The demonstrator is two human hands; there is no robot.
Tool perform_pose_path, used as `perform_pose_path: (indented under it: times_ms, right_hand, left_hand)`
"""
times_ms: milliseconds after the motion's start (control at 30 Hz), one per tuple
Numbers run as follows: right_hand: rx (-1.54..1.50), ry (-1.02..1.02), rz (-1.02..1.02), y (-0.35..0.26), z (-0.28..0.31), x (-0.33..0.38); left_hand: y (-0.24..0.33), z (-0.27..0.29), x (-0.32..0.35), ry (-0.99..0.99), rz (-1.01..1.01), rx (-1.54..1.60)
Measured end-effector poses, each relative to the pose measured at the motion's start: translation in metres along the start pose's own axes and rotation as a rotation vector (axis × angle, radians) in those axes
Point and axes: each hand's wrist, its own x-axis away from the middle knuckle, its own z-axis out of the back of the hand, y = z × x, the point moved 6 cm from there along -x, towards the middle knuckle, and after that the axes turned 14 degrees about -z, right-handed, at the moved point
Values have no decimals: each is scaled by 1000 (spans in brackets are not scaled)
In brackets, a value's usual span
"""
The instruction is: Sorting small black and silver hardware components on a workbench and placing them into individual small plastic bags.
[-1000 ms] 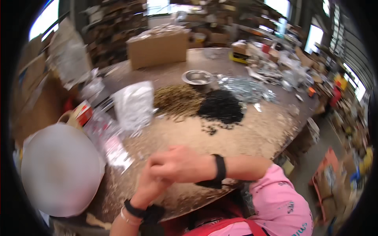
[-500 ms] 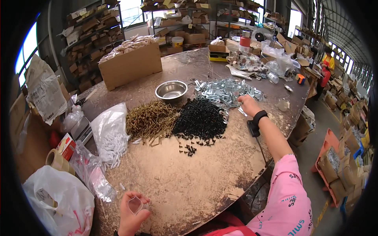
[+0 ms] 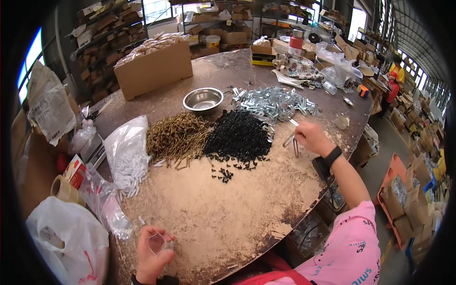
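My left hand (image 3: 151,256) is at the lower left, thumb and fingers curled around a small clear plastic bag (image 3: 157,243) whose mouth is spread into a loop. My right hand (image 3: 313,138) is over the right side of the table, pinching a few narrow silver metal pieces (image 3: 295,148) that dangle beneath the fingers; their exact number is hidden. Just beyond it spreads a pile of shiny silver metal pieces (image 3: 270,102). Black screws (image 3: 237,137) are heaped in the middle, several scattered at the near side. Brass-coloured screws (image 3: 175,137) make a heap to their left.
White plastic plugs (image 3: 129,173) spill from a clear bag at left. Behind the heaps stand a steel bowl (image 3: 203,99) and a cardboard box (image 3: 154,71) full of packets. Tape rolls (image 3: 66,190) and a white bag (image 3: 66,242) line the left edge. A person (image 3: 394,85) stands far right.
My right hand has drawn back from the silver pile toward me and to the right, metal pieces now hanging from its fingers. My left hand still holds the bag, nearly unmoved.
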Motion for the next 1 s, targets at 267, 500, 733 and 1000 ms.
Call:
perform_pose_path:
  times_ms: [267,500,733,1000]
  right_hand:
    - [1,-275,361,-122,-25,77]
    - [-175,-299,62,-119,-29,68]
    - [-63,-190,-23,-131,-37,72]
    - [-142,-200,80,-135,-22,67]
  left_hand:
    - [-2,0,2,-64,10,-49]
    - [2,2,2,-84,-42,-70]
    - [0,-1,3,-147,-40,-135]
    - [-3,1,4,-166,-82,-74]
